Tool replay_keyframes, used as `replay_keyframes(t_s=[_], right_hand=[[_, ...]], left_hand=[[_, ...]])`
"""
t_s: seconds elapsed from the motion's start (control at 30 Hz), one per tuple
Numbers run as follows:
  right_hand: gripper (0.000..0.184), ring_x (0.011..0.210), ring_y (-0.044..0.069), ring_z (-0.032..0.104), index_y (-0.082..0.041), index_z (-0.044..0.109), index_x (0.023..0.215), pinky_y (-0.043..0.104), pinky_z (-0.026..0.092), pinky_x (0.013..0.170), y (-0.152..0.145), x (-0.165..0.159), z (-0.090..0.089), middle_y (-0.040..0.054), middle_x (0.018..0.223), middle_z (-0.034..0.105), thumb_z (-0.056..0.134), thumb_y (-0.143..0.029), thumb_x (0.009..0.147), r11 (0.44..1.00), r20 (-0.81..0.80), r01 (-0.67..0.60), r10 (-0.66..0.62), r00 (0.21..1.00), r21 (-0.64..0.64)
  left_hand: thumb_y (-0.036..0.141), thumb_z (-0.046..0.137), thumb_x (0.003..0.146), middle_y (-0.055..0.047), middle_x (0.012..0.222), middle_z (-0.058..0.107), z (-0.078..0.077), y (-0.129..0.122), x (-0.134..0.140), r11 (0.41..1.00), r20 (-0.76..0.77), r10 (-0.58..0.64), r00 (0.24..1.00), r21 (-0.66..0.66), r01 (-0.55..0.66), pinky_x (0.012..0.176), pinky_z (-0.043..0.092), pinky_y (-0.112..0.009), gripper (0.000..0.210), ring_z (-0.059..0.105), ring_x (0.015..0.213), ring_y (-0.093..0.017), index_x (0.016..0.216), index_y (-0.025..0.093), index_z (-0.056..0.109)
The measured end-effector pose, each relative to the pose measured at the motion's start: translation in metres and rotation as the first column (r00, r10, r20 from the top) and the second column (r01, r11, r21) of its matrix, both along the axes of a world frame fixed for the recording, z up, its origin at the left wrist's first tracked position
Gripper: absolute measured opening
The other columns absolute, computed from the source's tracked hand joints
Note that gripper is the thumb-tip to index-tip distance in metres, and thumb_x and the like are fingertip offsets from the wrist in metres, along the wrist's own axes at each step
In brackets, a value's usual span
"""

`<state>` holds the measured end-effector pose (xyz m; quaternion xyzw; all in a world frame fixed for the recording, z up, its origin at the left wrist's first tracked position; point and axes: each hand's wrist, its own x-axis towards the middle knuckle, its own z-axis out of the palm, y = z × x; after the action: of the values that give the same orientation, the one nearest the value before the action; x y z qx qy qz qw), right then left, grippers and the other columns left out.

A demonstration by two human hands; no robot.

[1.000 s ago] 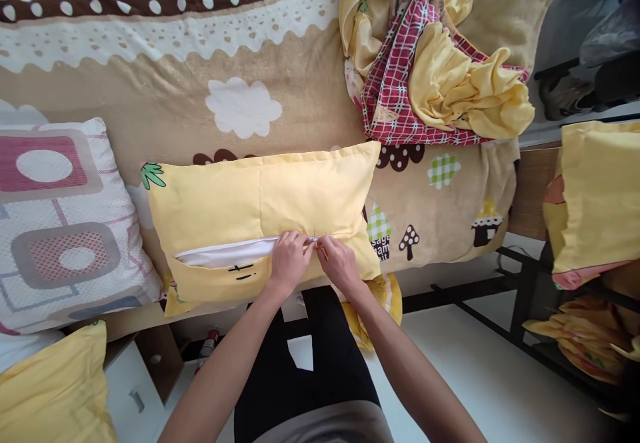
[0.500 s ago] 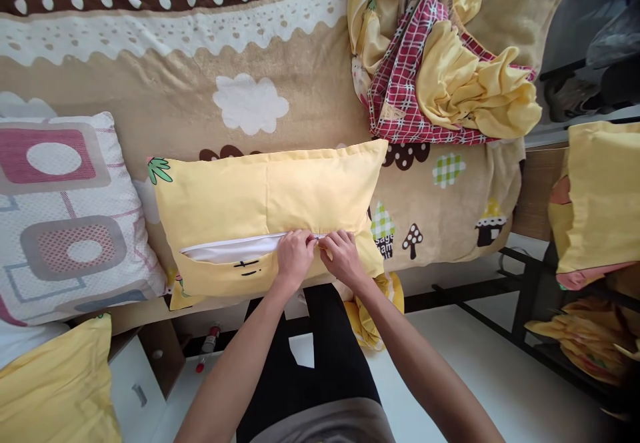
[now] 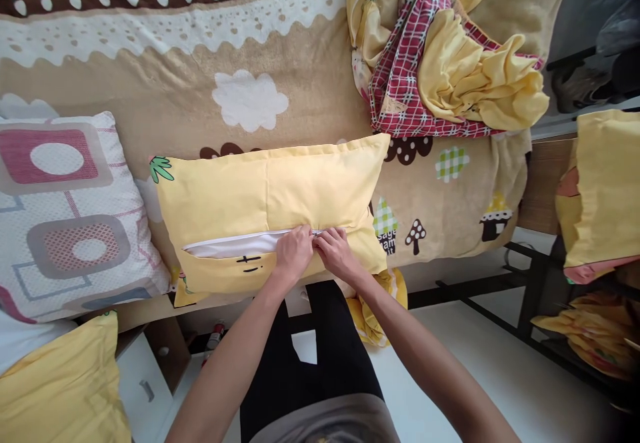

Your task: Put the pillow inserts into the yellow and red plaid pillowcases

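A yellow pillow (image 3: 220, 193) lies across the bed, a green leaf print at its upper left corner. Along its near side runs a zipper (image 3: 230, 237), gaping on the left, where the white inner pillow (image 3: 233, 247) shows through. My left hand (image 3: 293, 253) is closed on the pillowcase edge at the zipper. Right beside it, my right hand (image 3: 337, 251) pinches the zipper line, fingers bunched together. The fingertips of both hands nearly meet, and the zipper pull itself is mostly hidden by them.
A patterned pillow (image 3: 75, 216) lies on the left of the beige blanket (image 3: 165, 89). Crumpled yellow cloth (image 3: 480, 76) and red checked fabric (image 3: 400, 89) are heaped at upper right. Yellow pillows are at lower left (image 3: 65, 383) and far right (image 3: 603, 189). A white cabinet (image 3: 143, 383) stands below.
My right hand has shifted slightly left, closing up against my left hand at the zipper. The pillow stays in place, while the view has moved a little.
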<state>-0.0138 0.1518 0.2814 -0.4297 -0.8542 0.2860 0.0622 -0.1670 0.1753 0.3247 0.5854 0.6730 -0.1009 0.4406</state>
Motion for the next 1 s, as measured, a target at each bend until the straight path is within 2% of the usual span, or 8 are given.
replay_keyframes(t_s=[0.27, 0.33, 0.4, 0.53, 0.63, 0.73, 0.87, 1.0], right_hand=[[0.023, 0.079, 0.02, 0.047, -0.019, 0.057, 0.084, 0.034, 0.031, 0.077, 0.008, -0.002, 0.003, 0.0058, 0.081, 0.058, 0.04, -0.009, 0.095, 0.995, 0.082, -0.091, 0.093, 0.992, -0.03], [0.022, 0.079, 0.02, 0.047, -0.019, 0.056, 0.083, 0.034, 0.032, 0.077, 0.008, -0.002, 0.004, 0.0058, 0.08, 0.058, 0.04, -0.01, 0.096, 0.996, 0.064, -0.08, 0.082, 0.995, -0.034], [0.021, 0.077, 0.02, 0.05, -0.019, 0.056, 0.085, 0.033, 0.033, 0.076, 0.009, -0.001, 0.004, 0.005, 0.08, 0.06, 0.04, -0.014, 0.098, 0.997, 0.009, -0.018, 0.018, 1.0, -0.072], [0.021, 0.071, 0.017, 0.059, -0.017, 0.056, 0.115, 0.032, 0.038, 0.073, 0.011, 0.0, 0.0, 0.0024, 0.078, 0.068, 0.041, -0.023, 0.101, 0.971, -0.085, 0.17, -0.185, 0.979, -0.166], [0.03, 0.075, 0.018, 0.064, -0.016, 0.057, 0.127, 0.032, 0.04, 0.074, 0.013, 0.001, -0.002, 0.0047, 0.083, 0.073, 0.044, -0.022, 0.1, 0.983, -0.107, 0.143, -0.155, 0.982, -0.113], [0.029, 0.076, 0.017, 0.065, -0.02, 0.065, 0.12, 0.031, 0.04, 0.073, 0.012, 0.002, -0.004, 0.0048, 0.084, 0.074, 0.043, -0.021, 0.1, 0.989, -0.108, 0.121, -0.13, 0.986, -0.08], [0.026, 0.073, 0.016, 0.064, -0.021, 0.071, 0.106, 0.03, 0.04, 0.071, 0.009, 0.001, -0.005, 0.0043, 0.08, 0.074, 0.046, -0.025, 0.101, 0.98, -0.117, 0.191, -0.196, 0.974, -0.057], [0.031, 0.067, 0.014, 0.06, -0.021, 0.071, 0.093, 0.03, 0.036, 0.07, 0.007, -0.001, -0.009, 0.0027, 0.072, 0.07, 0.041, -0.021, 0.102, 0.985, -0.053, 0.168, -0.165, 0.985, 0.04]], left_hand=[[0.024, 0.041, 0.098, -0.011, 0.089, 0.074, 0.0, -0.008, -0.003, 0.999, -0.104, -0.035, 0.994, -0.022, 0.033, 0.064, 0.043, -0.029, 0.023, 0.071, 0.082, -0.024, 0.1, 0.019, 0.063], [0.025, 0.042, 0.097, -0.01, 0.087, 0.074, 0.0, -0.009, -0.006, 0.999, -0.108, -0.026, 0.994, -0.032, 0.023, 0.064, 0.043, -0.029, 0.021, 0.071, 0.081, -0.024, 0.101, 0.02, 0.062], [0.026, 0.044, 0.097, -0.008, 0.086, 0.074, 0.0, -0.011, -0.007, 1.0, -0.077, -0.002, 0.997, -0.028, 0.0, 0.063, 0.042, -0.029, 0.02, 0.07, 0.081, -0.023, 0.1, 0.022, 0.062], [0.025, 0.044, 0.097, -0.006, 0.085, 0.074, 0.0, -0.013, -0.004, 0.996, 0.012, 0.076, 0.997, 0.042, -0.077, 0.061, 0.039, -0.028, 0.018, 0.069, 0.077, -0.021, 0.096, 0.022, 0.062], [0.022, 0.043, 0.097, -0.005, 0.081, 0.073, -0.002, -0.017, 0.002, 0.987, -0.011, 0.112, 0.994, 0.116, -0.11, 0.058, 0.038, -0.028, 0.018, 0.067, 0.071, -0.02, 0.094, 0.022, 0.061], [0.022, 0.039, 0.099, -0.005, 0.08, 0.07, -0.007, -0.023, 0.005, 0.967, -0.001, 0.105, 0.994, 0.233, -0.102, 0.062, 0.039, -0.028, 0.022, 0.065, 0.075, -0.019, 0.09, 0.021, 0.059], [0.021, 0.039, 0.099, -0.006, 0.08, 0.068, -0.016, -0.032, 0.004, 0.916, 0.044, 0.062, 0.997, 0.395, -0.075, 0.068, 0.041, -0.03, 0.023, 0.062, 0.077, -0.02, 0.088, 0.02, 0.058], [0.021, 0.043, 0.097, -0.006, 0.077, 0.064, -0.018, -0.033, 0.0, 0.86, -0.021, 0.059, 0.998, 0.509, -0.04, 0.068, 0.04, -0.033, 0.021, 0.057, 0.076, -0.022, 0.083, 0.02, 0.058]])
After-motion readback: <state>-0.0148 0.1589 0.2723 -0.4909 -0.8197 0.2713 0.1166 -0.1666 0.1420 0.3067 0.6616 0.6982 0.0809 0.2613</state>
